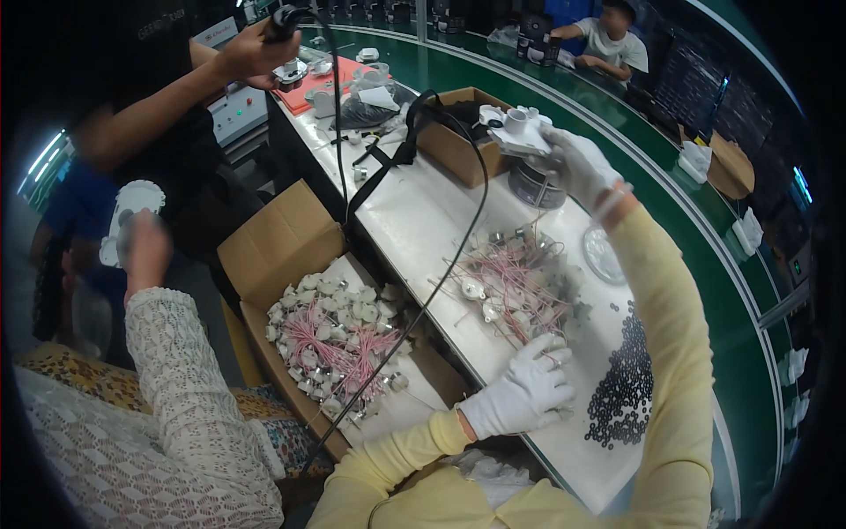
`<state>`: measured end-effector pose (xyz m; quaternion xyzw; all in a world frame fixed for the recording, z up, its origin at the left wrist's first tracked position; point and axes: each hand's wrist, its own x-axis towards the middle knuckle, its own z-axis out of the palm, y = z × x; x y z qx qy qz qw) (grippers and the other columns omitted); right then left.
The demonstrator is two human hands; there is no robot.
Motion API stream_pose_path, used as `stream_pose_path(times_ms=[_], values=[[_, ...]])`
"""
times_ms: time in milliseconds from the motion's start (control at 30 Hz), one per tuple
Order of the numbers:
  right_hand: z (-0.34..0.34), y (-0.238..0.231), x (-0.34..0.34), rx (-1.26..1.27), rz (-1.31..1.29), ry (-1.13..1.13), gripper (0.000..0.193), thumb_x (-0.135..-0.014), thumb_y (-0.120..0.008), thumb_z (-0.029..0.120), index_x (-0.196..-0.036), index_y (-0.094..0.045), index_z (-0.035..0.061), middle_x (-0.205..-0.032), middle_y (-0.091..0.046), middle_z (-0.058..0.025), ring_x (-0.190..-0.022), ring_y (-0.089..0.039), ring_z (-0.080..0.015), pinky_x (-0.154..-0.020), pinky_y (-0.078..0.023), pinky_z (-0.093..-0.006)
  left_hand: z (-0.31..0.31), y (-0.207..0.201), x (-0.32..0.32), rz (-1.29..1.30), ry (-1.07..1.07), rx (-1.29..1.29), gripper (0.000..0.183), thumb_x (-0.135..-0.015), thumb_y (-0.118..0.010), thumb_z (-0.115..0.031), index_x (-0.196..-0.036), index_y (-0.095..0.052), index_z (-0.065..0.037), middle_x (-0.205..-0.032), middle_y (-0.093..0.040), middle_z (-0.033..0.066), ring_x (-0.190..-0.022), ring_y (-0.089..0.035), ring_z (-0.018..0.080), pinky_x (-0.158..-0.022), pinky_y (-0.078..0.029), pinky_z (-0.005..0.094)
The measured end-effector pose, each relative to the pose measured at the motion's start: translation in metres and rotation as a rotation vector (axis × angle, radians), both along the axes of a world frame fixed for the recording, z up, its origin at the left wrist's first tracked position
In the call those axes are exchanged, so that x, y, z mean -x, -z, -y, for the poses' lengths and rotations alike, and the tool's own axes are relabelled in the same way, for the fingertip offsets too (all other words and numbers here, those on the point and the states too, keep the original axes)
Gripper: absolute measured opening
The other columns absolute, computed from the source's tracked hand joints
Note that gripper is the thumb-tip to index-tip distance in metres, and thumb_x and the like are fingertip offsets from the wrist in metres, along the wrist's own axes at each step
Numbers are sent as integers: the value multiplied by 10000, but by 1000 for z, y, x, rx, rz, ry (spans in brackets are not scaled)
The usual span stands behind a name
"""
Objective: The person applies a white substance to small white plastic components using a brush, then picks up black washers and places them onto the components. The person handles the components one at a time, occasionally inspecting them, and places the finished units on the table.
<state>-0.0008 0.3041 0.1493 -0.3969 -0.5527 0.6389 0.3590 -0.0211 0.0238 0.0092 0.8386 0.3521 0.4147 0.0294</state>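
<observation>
My right hand point(583, 164), in a white glove, grips a white plastic housing point(520, 130) with a round collar, above a dark round tub point(537, 183) and beside an open cardboard box point(458, 145). My left hand point(524, 388), also gloved, is low over the white table point(423, 225), between a pile of small white parts with pink wires point(520, 286) and a heap of small black rings point(621, 388). Its fingers are curled together; what lies in them, if anything, is too small to make out. A clear round lid point(604, 254) rests near my right forearm.
At left, a cardboard box point(282, 231) holds more pink-wired parts point(330, 339). A black cable point(423, 304) hangs across the table. Two co-workers' arms at left hold a black-handled tool point(286, 22) and a white plastic part point(132, 216). A green conveyor point(573, 106) curves beyond.
</observation>
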Motion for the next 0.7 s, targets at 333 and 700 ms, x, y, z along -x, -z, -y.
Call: stream_pose_path(times_ms=[333, 700], values=[[-57, -11, 120, 45, -11, 185, 259, -1045, -508, 301, -1133, -606, 78, -909, -702, -65, -752, -701, -165, -606, -582, -255, 3, 0, 5, 23, -16, 72, 200, -797, -693, -316, -901, -652, -149, -1016, -621, 47, -1198, -532, 282, -1121, -336, 533], [-92, 16, 147, 177, -143, 196, 288, -1035, -504, 307, -1182, -591, 74, -949, -698, -95, -761, -704, -207, -639, -608, -305, -1, 4, 4, 68, -2, 64, 252, -723, -747, -306, -880, -649, -135, -1006, -624, 36, -1143, -567, 277, -1067, -388, 530]])
